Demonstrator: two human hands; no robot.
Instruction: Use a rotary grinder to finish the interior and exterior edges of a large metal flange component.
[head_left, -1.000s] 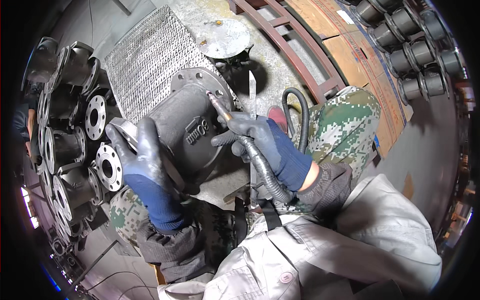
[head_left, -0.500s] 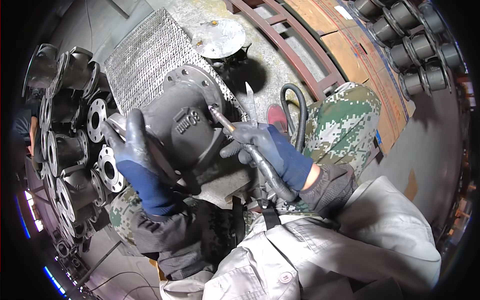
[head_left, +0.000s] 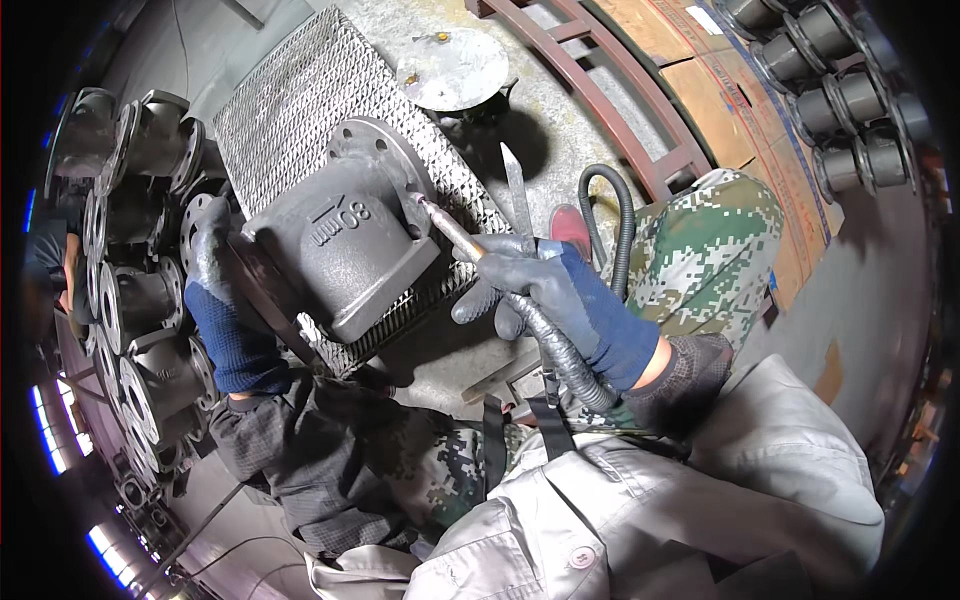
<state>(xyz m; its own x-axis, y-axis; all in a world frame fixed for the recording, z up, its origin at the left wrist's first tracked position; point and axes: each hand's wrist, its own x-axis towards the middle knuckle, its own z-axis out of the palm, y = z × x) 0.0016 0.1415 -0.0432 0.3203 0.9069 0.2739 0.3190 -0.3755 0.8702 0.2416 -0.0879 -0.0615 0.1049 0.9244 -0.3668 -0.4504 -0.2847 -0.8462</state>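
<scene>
A dark grey cast-iron valve body, with raised markings on its side, lies on a ribbed metal plate in front of me. My left hand, in a blue and grey coated glove, grips the flange at its left end; some fingers are hidden behind it. My right hand, gloved alike, is closed round the handpiece of a flexible-shaft grinder. Its thin tip is at the edge of the far round flange. A pointed flat blade sticks up beside the right hand; whether I hold it cannot be made out.
Similar valve bodies are stacked at the left, and more stand at the far right on cardboard. Beyond the plate are a round metal disc and a reddish-brown frame. Another person's arm shows at the left edge.
The valve body has turned, so its markings sit differently and a flat-edged flange shows on the near side. My left hand has moved left and down along with it. The grinder stays near the round flange.
</scene>
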